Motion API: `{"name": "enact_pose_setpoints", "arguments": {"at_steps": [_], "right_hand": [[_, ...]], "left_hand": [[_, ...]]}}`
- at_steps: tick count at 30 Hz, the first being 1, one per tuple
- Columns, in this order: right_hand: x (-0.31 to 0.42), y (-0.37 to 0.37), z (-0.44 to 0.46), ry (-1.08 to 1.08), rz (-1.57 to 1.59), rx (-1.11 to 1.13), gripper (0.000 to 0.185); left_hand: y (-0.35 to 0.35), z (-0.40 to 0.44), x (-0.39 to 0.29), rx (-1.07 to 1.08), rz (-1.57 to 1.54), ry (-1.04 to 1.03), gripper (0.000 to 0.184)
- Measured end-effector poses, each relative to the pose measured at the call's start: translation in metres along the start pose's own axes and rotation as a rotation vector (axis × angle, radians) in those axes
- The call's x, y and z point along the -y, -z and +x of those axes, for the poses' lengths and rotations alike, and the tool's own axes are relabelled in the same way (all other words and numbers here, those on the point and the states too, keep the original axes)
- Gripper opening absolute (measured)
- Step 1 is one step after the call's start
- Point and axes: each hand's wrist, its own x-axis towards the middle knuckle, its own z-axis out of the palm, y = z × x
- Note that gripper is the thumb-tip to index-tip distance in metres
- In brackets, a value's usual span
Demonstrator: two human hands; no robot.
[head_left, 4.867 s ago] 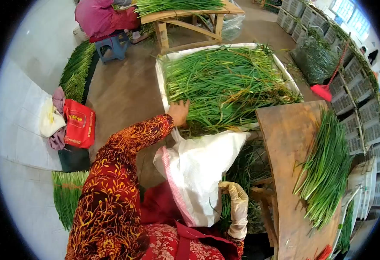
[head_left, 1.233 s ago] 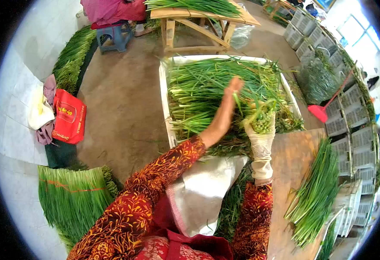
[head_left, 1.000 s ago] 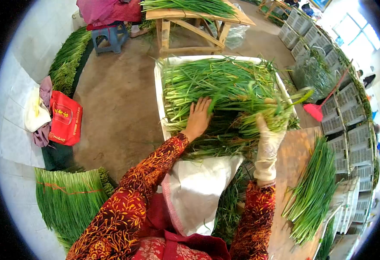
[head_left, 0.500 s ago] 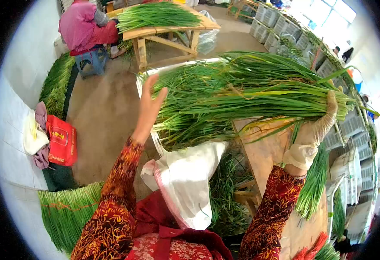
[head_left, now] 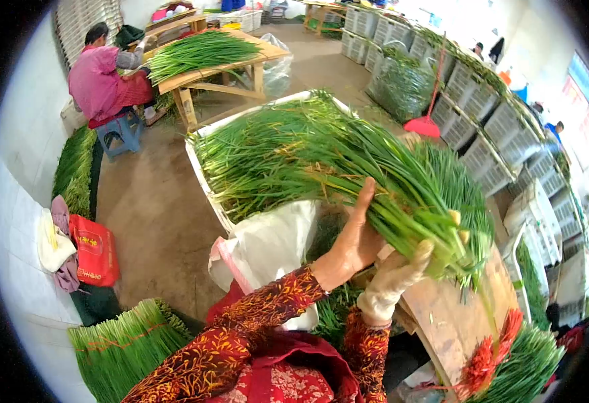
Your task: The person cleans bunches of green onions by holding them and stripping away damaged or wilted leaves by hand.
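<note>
A thick bunch of garlic chives (head_left: pixel 408 208) lies slantwise in front of me, its pale stem ends toward the lower right. My left hand (head_left: pixel 355 245), bare, grips the bunch from the left, thumb over the leaves and fingers partly hidden beneath. In a whitish glove, my right hand (head_left: pixel 398 279) is closed around the stem ends. Behind the bunch, a white crate (head_left: pixel 200 171) is filled with loose chives (head_left: pixel 261 154). More chives (head_left: pixel 466 195) lie on the wooden table (head_left: pixel 439 312), just beyond the held bunch.
A white sack (head_left: pixel 267 235) hangs at the table's left side. Red ties (head_left: pixel 492 352) lie near chives (head_left: pixel 526 363) at lower right. A tied bundle (head_left: pixel 126 342) stands lower left, below a red bag (head_left: pixel 95 250). A person (head_left: pixel 99 80) sits by another table (head_left: pixel 267 50); stacked crates (head_left: pixel 469 87) line the right.
My left hand has come from the crate's left side over to the bunch and taken hold. The right hand has drawn the stem ends down and nearer. The view has shifted right.
</note>
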Motion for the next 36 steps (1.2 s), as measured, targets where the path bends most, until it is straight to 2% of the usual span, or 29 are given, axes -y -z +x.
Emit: {"name": "enact_pose_setpoints", "arguments": {"at_steps": [3,5,6,8,9,10,11,12,13,14,15,16,18,19,20,21,22,23,24,26,28,30,31,32,34,36], "right_hand": [[0.009,0.037,-0.029,0.067,-0.026,0.011,0.073],[0.027,0.066,-0.038,0.102,-0.301,0.342,0.069],[0.033,0.083,-0.041,0.071,-0.353,0.450,0.066],[0.035,0.124,-0.055,-0.366,-0.243,0.597,0.061],[0.036,0.144,-0.064,-0.568,-0.211,0.628,0.061],[0.033,0.168,-0.071,-0.088,-0.588,0.923,0.064],[0.034,0.178,-0.078,-0.433,-0.512,0.850,0.073],[0.022,0.183,-0.089,-0.698,-0.171,0.531,0.076],[0.015,0.188,-0.091,-0.885,-0.041,0.304,0.075],[0.009,0.187,-0.087,-1.052,0.092,0.072,0.076],[0.004,0.187,-0.087,-1.083,0.099,0.152,0.081],[-0.009,0.183,-0.088,-1.190,0.053,0.058,0.084],[-0.027,0.168,-0.091,-1.143,0.163,0.038,0.060],[-0.029,0.159,-0.090,-1.228,0.193,0.021,0.060],[-0.030,0.149,-0.082,-1.225,0.138,0.098,0.058],[-0.032,0.140,-0.073,-1.230,0.047,0.176,0.054],[-0.034,0.134,-0.068,-1.234,-0.044,0.253,0.051],[-0.040,0.134,-0.067,-1.281,-0.039,0.248,0.041],[-0.014,0.115,-0.056,-1.372,-0.027,0.182,0.036],[0.000,0.103,-0.064,-1.441,-0.026,-0.020,0.036],[-0.024,0.142,-0.097,-1.540,0.135,-0.030,0.046],[-0.020,0.145,-0.102,-1.509,0.189,-0.035,0.052],[-0.021,0.147,-0.098,-1.527,0.217,-0.026,0.060],[-0.027,0.151,-0.096,-1.520,0.197,-0.017,0.069],[-0.039,0.152,-0.083,-1.470,0.163,0.071,0.075],[-0.054,0.151,-0.070,-1.459,0.073,0.064,0.075]], "left_hand": [[0.003,-0.016,0.009,-0.059,0.080,0.079,0.054],[-0.003,-0.030,0.006,-0.049,0.209,0.060,0.043],[0.005,-0.034,0.005,-0.083,0.247,0.121,0.044],[0.023,-0.049,-0.007,-0.238,0.496,0.225,0.043],[0.040,-0.053,-0.011,-0.254,0.445,0.318,0.041],[0.072,-0.058,-0.011,-0.301,0.483,0.346,0.039],[0.070,-0.070,-0.007,-0.323,0.638,0.239,0.037],[0.086,-0.078,-0.004,-0.335,0.715,0.199,0.036],[0.103,-0.086,-0.001,-0.349,0.793,0.159,0.035],[0.166,-0.087,0.001,-0.161,1.044,0.137,0.033],[0.178,-0.086,0.001,-0.058,1.167,0.131,0.032],[0.190,-0.085,0.001,0.045,1.284,0.111,0.032],[0.154,-0.082,-0.007,-0.400,0.373,0.507,0.031],[0.173,-0.088,-0.007,-0.289,0.386,0.477,0.029],[0.161,-0.091,-0.011,-0.289,0.388,0.469,0.029],[0.138,-0.096,-0.016,-0.051,0.905,0.234,0.027],[0.142,-0.099,-0.020,-0.050,0.927,0.247,0.027],[0.147,-0.101,-0.024,-0.049,0.950,0.260,0.027],[0.136,-0.101,-0.029,-0.048,0.972,0.273,0.027],[0.105,-0.103,-0.041,-0.358,0.452,0.582,0.031],[0.121,-0.108,-0.036,-0.353,0.468,0.572,0.034],[0.132,-0.112,-0.035,-0.423,0.474,0.684,0.040],[0.143,-0.115,-0.034,-0.425,0.350,0.684,0.043],[0.144,-0.114,-0.035,-0.428,0.346,0.685,0.043],[0.142,-0.110,-0.037,-0.444,0.309,0.607,0.044],[0.133,-0.103,-0.039,-0.425,0.319,0.575,0.046]]}}
